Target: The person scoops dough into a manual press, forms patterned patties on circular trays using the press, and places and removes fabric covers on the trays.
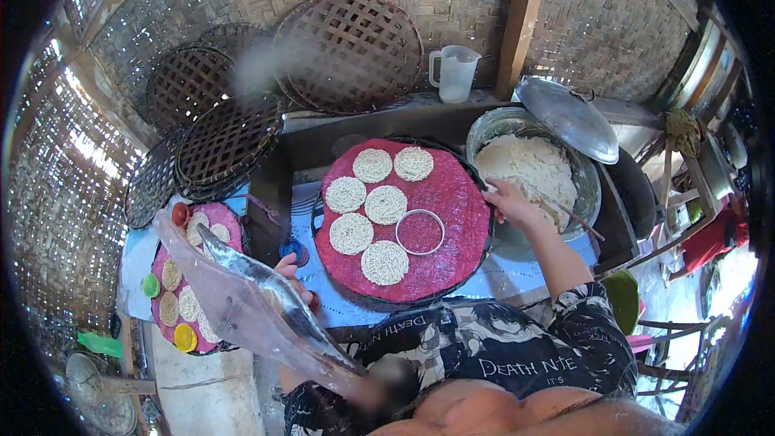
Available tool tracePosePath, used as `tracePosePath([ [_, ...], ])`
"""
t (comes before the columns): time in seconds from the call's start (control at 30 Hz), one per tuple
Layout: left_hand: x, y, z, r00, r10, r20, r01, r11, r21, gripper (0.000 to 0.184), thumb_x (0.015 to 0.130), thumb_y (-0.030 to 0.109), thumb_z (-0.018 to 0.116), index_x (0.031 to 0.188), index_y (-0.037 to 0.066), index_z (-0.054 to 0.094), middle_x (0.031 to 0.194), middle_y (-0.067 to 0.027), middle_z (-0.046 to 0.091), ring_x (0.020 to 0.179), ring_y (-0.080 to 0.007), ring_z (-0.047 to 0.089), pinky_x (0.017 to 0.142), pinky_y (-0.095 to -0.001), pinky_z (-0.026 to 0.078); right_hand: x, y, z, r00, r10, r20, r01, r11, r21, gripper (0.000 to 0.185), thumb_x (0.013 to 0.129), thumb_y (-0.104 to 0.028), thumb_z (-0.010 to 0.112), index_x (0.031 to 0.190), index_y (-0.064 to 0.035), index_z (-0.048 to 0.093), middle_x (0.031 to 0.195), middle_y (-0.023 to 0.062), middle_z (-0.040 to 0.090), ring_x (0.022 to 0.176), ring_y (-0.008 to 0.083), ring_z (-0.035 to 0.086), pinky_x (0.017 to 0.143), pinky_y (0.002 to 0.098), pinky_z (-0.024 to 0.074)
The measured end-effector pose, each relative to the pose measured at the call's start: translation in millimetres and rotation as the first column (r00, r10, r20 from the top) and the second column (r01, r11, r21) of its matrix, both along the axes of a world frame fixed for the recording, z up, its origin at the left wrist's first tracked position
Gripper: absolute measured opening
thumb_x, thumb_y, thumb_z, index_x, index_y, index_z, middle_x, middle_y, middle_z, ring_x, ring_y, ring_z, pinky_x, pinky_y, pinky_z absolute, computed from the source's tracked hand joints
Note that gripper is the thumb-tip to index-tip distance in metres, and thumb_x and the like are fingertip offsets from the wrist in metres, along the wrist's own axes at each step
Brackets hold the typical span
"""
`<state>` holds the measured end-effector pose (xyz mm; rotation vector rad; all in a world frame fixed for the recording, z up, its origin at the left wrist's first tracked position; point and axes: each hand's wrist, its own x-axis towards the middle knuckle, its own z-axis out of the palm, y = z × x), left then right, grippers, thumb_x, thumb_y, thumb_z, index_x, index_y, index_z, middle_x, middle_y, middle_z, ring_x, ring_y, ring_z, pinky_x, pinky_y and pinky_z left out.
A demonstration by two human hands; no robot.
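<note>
My right hand [507, 200] pinches the right rim of a round tray lined with pink cloth [440, 190]. On the cloth lie several pale discs of stringy dough [386, 205] and a thin white ring [420, 212]. Long and tapered, a translucent bag [242, 299] with a dark, shiny part slants across the lower left, close to the camera. My left hand [297, 281] is partly hidden behind it, its fingers curled at the bag's right edge. A second pink-lined tray [214, 218] at the left holds more discs and red, green and yellow rings.
A large pot of pale dough [529, 169] with a stick in it stands at the right, a metal lid [569, 119] on its rim. Woven racks [351, 52] and a clear jug [457, 74] stand along the back wall. Part of a person in red [710, 238] shows far right.
</note>
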<state>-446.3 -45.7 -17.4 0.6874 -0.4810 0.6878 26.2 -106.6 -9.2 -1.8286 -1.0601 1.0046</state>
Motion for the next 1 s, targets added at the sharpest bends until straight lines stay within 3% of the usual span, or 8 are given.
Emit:
tracePosePath([
  [0.17,-13.3,-4.9,-16.0,0.990,-0.139,0.013,0.138,0.955,-0.262,0.059,0.093,0.032,0.037,0.136,-0.003,0.018,0.100,-0.0179,0.060,0.086,-0.0240,0.058,0.082,-0.0385,0.041,-33.8,-46.7,-8.8,0.950,-0.085,-0.302,0.081,0.996,-0.024,0.070,0.085,-0.010,0.052,0.141,-0.0059,0.009,0.072,0.0101,0.056,0.046,0.0147,0.052,0.040,0.0276,0.0436],
  [0.3,-10.6,6.7,-21.8,0.987,-0.149,-0.066,0.139,0.981,-0.139,0.059,0.092,0.035,0.038,0.136,0.000,0.021,0.101,-0.0181,0.060,0.090,-0.0289,0.057,0.087,-0.0424,0.039,-77.2,-83.9,0.6,0.715,-0.106,-0.691,0.078,0.994,-0.071,0.081,0.084,-0.010,0.058,0.141,-0.0081,0.001,0.086,0.0115,0.057,0.058,0.0202,0.059,0.047,0.0308,0.0508],
  [0.43,-4.6,3.6,-7.0,0.980,-0.163,-0.114,0.143,0.975,-0.168,0.057,0.091,0.034,0.041,0.134,0.000,0.025,0.096,-0.0181,0.060,0.090,-0.0290,0.057,0.092,-0.0439,0.038,-70.0,-90.1,-1.7,0.965,-0.225,-0.137,0.245,0.957,0.156,0.078,0.078,-0.011,0.064,0.138,-0.0061,0.015,0.084,0.0076,0.056,0.062,0.0165,0.056,0.049,0.0273,0.0482],
  [0.53,-8.5,1.3,-16.0,0.976,-0.069,-0.205,0.018,0.971,-0.238,0.057,0.089,0.032,0.046,0.132,-0.002,0.029,0.090,-0.0165,0.060,0.087,-0.0261,0.059,0.092,-0.0422,0.041,-64.0,-69.5,16.5,0.883,-0.312,0.352,0.133,0.884,0.449,0.072,0.072,-0.010,0.068,0.132,-0.0045,0.028,0.074,0.0037,0.056,0.061,0.0113,0.052,0.052,0.0248,0.0446],
  [0.67,10.1,-27.3,15.7,0.880,0.157,-0.449,-0.328,0.884,-0.333,0.055,0.086,0.028,0.053,0.127,-0.004,0.035,0.081,-0.0136,0.060,0.080,-0.0224,0.061,0.085,-0.0369,0.048,-99.0,-30.0,24.8,0.867,-0.001,0.499,-0.192,0.923,0.334,0.077,0.072,-0.019,0.068,0.134,-0.0060,0.026,0.070,0.0062,0.060,0.066,0.0227,0.059,0.064,0.0372,0.0464],
  [0.8,2.8,-12.8,-16.8,0.687,0.478,-0.547,-0.430,0.875,0.224,0.050,0.080,0.019,0.061,0.122,-0.002,0.043,0.075,-0.0099,0.061,0.073,-0.0158,0.061,0.088,-0.0320,0.047,-125.5,2.8,24.8,0.741,0.100,0.664,-0.327,0.917,0.227,0.082,0.072,-0.027,0.067,0.137,-0.0071,0.022,0.068,0.0056,0.061,0.068,0.0267,0.060,0.069,0.0418,0.0443],
  [0.87,4.5,-17.2,21.9,0.699,0.376,-0.608,-0.373,0.917,0.138,0.049,0.077,0.015,0.064,0.119,-0.002,0.046,0.071,-0.0079,0.060,0.070,-0.0141,0.060,0.092,-0.0329,0.043,-131.6,12.4,27.7,0.720,0.160,0.676,-0.351,0.923,0.156,0.085,0.071,-0.030,0.067,0.138,-0.0076,0.020,0.067,0.0043,0.061,0.068,0.0251,0.060,0.069,0.0416,0.0440],
  [1.0,5.7,-16.8,25.2,0.654,0.622,-0.432,-0.453,0.778,0.435,0.047,0.076,0.012,0.062,0.119,-0.002,0.046,0.072,-0.0069,0.061,0.070,-0.0144,0.060,0.096,-0.0336,0.039,-127.9,20.0,26.0,0.697,0.164,0.698,-0.380,0.910,0.166,0.081,0.070,-0.018,0.064,0.137,-0.0079,0.020,0.064,0.0056,0.061,0.063,0.0259,0.061,0.066,0.0405,0.0471],
])
